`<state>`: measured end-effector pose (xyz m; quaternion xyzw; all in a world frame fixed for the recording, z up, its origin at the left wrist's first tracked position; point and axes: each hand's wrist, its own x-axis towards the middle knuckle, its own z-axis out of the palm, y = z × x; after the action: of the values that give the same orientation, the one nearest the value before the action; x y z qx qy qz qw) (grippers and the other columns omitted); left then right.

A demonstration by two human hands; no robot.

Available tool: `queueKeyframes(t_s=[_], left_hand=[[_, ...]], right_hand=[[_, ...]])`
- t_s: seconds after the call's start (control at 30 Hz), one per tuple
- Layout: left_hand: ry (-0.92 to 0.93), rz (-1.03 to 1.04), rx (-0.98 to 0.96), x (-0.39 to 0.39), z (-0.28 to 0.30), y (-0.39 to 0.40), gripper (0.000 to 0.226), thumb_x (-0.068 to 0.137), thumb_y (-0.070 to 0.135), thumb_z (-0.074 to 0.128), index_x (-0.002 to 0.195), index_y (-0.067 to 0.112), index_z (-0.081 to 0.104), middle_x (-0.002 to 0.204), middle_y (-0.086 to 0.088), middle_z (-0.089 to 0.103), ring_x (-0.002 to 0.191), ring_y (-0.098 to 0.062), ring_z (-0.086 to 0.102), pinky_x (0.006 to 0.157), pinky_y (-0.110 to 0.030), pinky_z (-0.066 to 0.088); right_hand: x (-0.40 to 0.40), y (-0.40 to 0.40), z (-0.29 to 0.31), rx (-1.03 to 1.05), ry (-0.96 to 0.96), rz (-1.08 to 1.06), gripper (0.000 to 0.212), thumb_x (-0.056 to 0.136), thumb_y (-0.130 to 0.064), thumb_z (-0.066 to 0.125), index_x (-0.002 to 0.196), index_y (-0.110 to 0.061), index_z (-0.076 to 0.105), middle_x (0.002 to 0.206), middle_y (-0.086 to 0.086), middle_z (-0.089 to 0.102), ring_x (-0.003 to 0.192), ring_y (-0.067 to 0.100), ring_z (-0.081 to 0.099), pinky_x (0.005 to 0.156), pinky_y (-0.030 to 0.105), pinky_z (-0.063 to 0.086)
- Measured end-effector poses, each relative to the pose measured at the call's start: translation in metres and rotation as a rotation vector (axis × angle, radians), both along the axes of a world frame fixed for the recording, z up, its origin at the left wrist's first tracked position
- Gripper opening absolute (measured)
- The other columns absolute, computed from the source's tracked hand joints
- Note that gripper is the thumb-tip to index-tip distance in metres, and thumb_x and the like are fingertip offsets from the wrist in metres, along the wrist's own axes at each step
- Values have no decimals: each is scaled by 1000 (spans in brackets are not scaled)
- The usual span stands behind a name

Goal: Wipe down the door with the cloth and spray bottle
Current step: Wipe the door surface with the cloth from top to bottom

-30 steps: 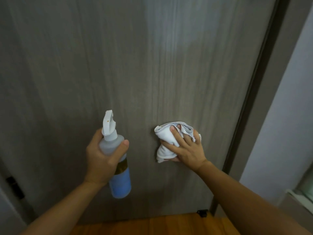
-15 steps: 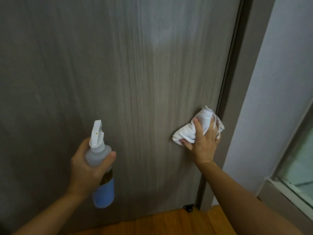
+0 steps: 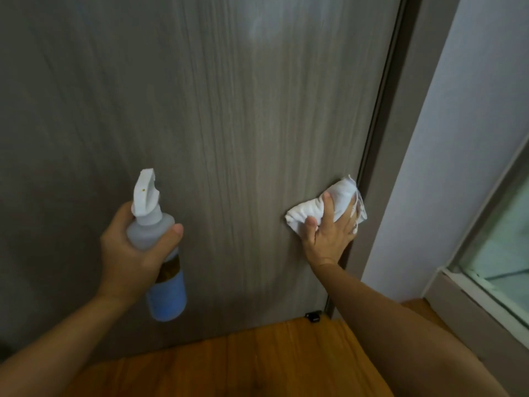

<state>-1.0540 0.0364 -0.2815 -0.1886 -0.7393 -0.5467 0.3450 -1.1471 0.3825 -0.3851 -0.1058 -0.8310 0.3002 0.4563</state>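
Fig. — Wiping the lower right part of the door [image 3: 229, 124], head view. My right hand [image 3: 329, 230] presses the bunched white cloth [image 3: 315, 209] flat against the panel, fingers spread over it with the thumb at its lower left corner; the cloth's right end sits right at the door's edge, touching or nearly touching the dark gap by the frame [image 3: 400, 138]. My left hand [image 3: 128, 250] is wrapped round the neck of the spray bottle [image 3: 156, 242], thumb across the front, nozzle up and facing the door; the bottle is held clear of the surface, well apart from the cloth. Whether a finger is on the trigger I cannot tell.

How to do this step well, in my judgement: keep the palm flat so pressure spreads over the whole wad, not just the fingertips. Run strokes w/ the vertical grain, overlapping each pass. At the edge, stop short of the gap so loose cloth does not snag in it. The strip down to the wood floor [image 3: 229, 368] and the small black fitting [image 3: 313, 316] at the bottom corner probably still need a pass — work round that fitting, not over it. Hold the bottle upright and off the panel; re-spray only if the cloth drags dry.
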Motion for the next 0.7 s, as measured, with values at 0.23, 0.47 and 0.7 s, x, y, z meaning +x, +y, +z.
queueKeyframes(t_s=[0.23,0.47,0.7], left_hand=[[9,69,-5,3,3,-21,59,82,40,75,128,6,59,110,-21,68,95,-43,70,82,-62,59],[-124,129,-59,15,-18,-121,81,69,61,76,136,18,60,119,5,69,108,-3,66,89,-18,57],[2,335,-71,33,-30,-172,49,77,55,74,122,43,58,111,19,68,104,1,65,87,-18,55]], right_hand=[[6,-48,-59,-370,-74,-43,61,102,-61,22,156,-34,26,169,25,14,157,44,8,118,74,15],[-3,-106,-59,-434,24,-86,59,103,-59,19,157,-36,24,171,24,10,158,44,8,120,67,6],[-8,-184,-53,-361,53,-71,57,103,-55,22,156,-35,21,168,29,12,156,48,9,119,70,8]])
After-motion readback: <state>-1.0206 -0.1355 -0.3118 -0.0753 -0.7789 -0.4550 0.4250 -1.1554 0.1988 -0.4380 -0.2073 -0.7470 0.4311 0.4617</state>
